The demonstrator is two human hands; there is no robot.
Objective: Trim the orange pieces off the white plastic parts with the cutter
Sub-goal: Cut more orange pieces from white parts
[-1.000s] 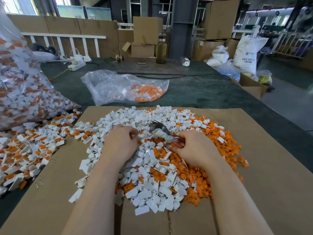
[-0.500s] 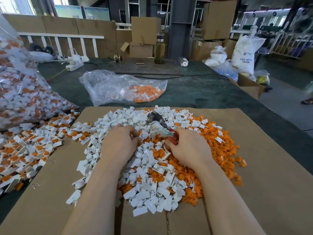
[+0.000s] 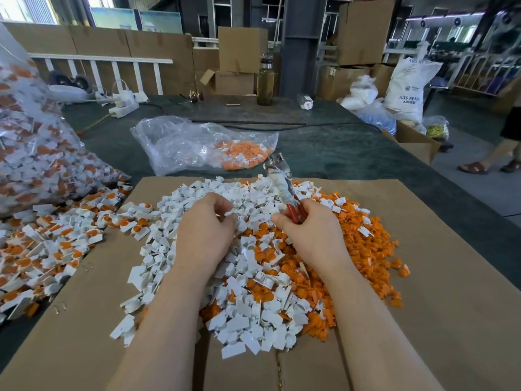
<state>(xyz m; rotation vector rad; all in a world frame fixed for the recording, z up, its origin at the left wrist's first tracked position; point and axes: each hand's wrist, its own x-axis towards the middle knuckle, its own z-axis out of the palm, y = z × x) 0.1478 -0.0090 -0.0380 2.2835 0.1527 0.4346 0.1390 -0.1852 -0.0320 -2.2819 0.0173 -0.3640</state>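
A heap of trimmed white plastic parts [image 3: 197, 215] and cut-off orange pieces [image 3: 363, 249] lies on a cardboard sheet [image 3: 451, 292]. My right hand [image 3: 313, 235] grips the red handles of the cutter [image 3: 282, 182], whose jaws point up and away from me. My left hand [image 3: 205, 230] hovers over the heap with curled fingers pinching a small white part [image 3: 229, 213], a little left of the cutter. Untrimmed white parts with orange inserts [image 3: 53, 241] are spread at the left.
A big clear bag of untrimmed parts [image 3: 36, 153] stands far left. Behind the cardboard lies a clear bag holding orange pieces [image 3: 203, 145]. A bottle [image 3: 265, 80], boxes and sacks line the back. A person's legs [image 3: 499, 153] stand at the right.
My right hand has lifted the cutter, swinging its jaws up from flat over the heap. My left hand stays in place with its fingers curled.
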